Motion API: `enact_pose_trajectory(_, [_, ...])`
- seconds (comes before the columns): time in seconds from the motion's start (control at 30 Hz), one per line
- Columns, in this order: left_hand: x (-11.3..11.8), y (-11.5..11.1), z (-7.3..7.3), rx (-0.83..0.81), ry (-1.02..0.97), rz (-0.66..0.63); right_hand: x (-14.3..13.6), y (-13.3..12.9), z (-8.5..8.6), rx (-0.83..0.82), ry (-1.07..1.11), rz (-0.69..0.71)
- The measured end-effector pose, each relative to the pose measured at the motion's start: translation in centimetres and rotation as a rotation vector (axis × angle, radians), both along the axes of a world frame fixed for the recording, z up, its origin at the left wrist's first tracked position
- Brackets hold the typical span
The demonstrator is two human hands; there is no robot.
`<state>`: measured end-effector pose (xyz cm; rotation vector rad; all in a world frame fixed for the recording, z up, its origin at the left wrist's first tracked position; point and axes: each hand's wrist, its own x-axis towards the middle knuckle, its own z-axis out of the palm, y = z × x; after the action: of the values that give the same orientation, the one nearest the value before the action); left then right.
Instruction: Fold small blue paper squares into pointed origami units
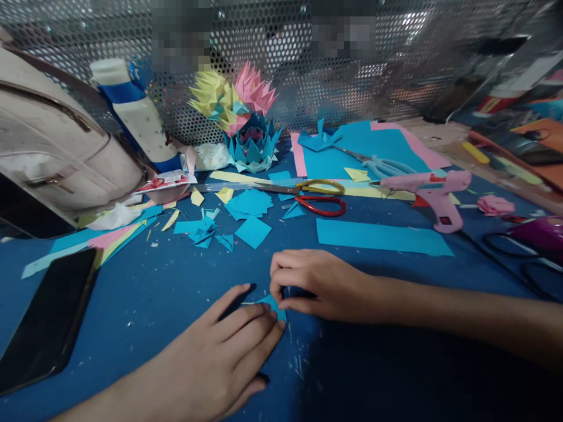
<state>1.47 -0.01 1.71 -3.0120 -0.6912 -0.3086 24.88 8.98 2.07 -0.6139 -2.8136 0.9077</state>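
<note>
A small folded piece of blue paper (276, 306) lies on the blue tabletop between my hands, partly covered by fingers. My left hand (233, 346) rests on it with fingers stretched out flat, the fingertips pressing its near side. From the right, my right hand (312, 284) comes in with curled fingers, thumb and fingertips closed at the paper's upper edge. Just beyond lie a blue paper square (254, 232), a stack of blue squares (249, 204) and a few small folded blue pieces (202, 230).
Scissors (303, 190), a pink glue gun (433, 190) and blue-handled pliers (387, 166) lie farther back. A blue paper strip (382, 237) is beyond my right arm. Folded paper flowers (253, 138) stand near the perforated metal panel (352, 88). At left are a phone (50, 316), a bottle (136, 117) and a bag (53, 135).
</note>
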Motion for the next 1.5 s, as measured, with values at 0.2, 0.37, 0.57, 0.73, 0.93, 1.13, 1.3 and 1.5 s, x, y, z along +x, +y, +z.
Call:
enact_pose_trajectory(0.2, [0.2, -0.4, -0.3, 0.038, 0.013, 0.02, 0.0, -0.3, -0.2, 0.038, 0.01, -0.015])
enact_pose_trajectory(0.37, [0.4, -0.5, -0.8, 0.005, 0.014, 0.047, -0.1, -0.7, -0.3, 0.071, -0.014, -0.039])
enact_pose_trajectory(0.57, [0.4, -0.4, -0.8, -0.016, 0.005, 0.05, -0.2, -1.0, -0.5, 0.107, -0.013, -0.049])
enact_pose_trajectory(0.73, [0.5, -0.4, -0.9, -0.036, 0.0, 0.067, -0.2, -1.1, -0.6, 0.124, -0.011, -0.055])
enact_pose_trajectory(0.93, [0.5, -0.5, -0.9, -0.08, 0.006, 0.082, -0.2, -0.9, -0.9, 0.144, 0.026, -0.052])
enact_pose_trajectory(1.13, [0.4, -0.5, -1.0, -0.138, 0.016, 0.079, 0.2, -0.5, -1.1, 0.154, 0.078, -0.037])
enact_pose_trajectory(1.3, [0.4, -0.6, -1.1, -0.126, -0.005, 0.089, 1.7, 0.7, -1.0, 0.312, 0.169, 0.191])
enact_pose_trajectory(1.5, [0.2, -0.6, -1.3, -0.138, -0.019, 0.085, 2.4, 1.5, -0.7, 0.411, 0.196, 0.377])
